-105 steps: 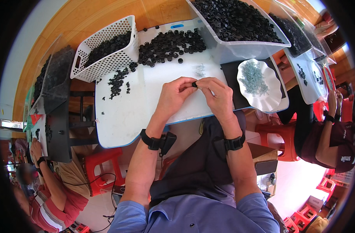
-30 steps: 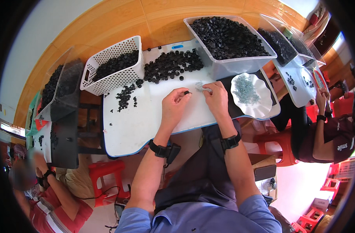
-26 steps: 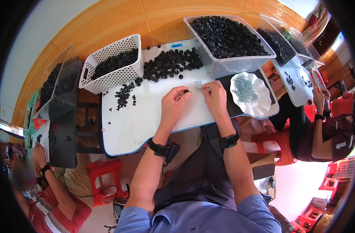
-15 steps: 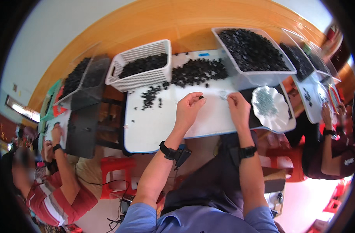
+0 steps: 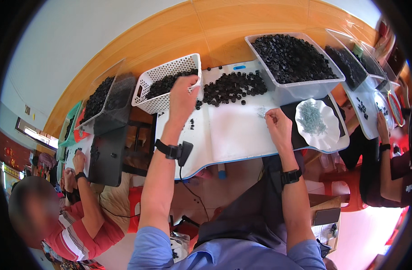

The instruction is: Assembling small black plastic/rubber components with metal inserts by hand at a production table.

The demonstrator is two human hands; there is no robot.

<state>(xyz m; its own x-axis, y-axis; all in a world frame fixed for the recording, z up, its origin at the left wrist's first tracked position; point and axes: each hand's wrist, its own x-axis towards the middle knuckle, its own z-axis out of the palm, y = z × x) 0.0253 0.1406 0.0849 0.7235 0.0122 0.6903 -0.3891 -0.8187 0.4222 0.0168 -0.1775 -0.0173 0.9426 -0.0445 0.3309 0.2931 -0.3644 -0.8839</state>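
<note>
My left hand (image 5: pixel 183 100) reaches over the front right rim of the white perforated basket (image 5: pixel 145 104). That basket holds small black round parts (image 5: pixel 170 82). The back of the hand faces up, and its fingertips are hidden. My right hand (image 5: pixel 280 129) is low over the white board (image 5: pixel 239 135), thumb and fingers pinched together. Whatever is between them is too small to make out. Just beyond its fingertips lie a few tiny pale pieces (image 5: pixel 261 111). To its right stands a scalloped white dish (image 5: pixel 330 130) with a heap of tiny grey-green pieces (image 5: pixel 312 118).
Loose black parts (image 5: pixel 235 87) are spread at the board's back. A large clear bin (image 5: pixel 287 95) full of black parts stands back right. Co-workers sit on both sides, one in a red striped shirt (image 5: pixel 75 234). A cable (image 5: pixel 194 193) hangs from my left wrist device.
My left hand, which pinched a small black round part over the board, has moved left and away to the basket. My right hand stays pinched in nearly the same place.
</note>
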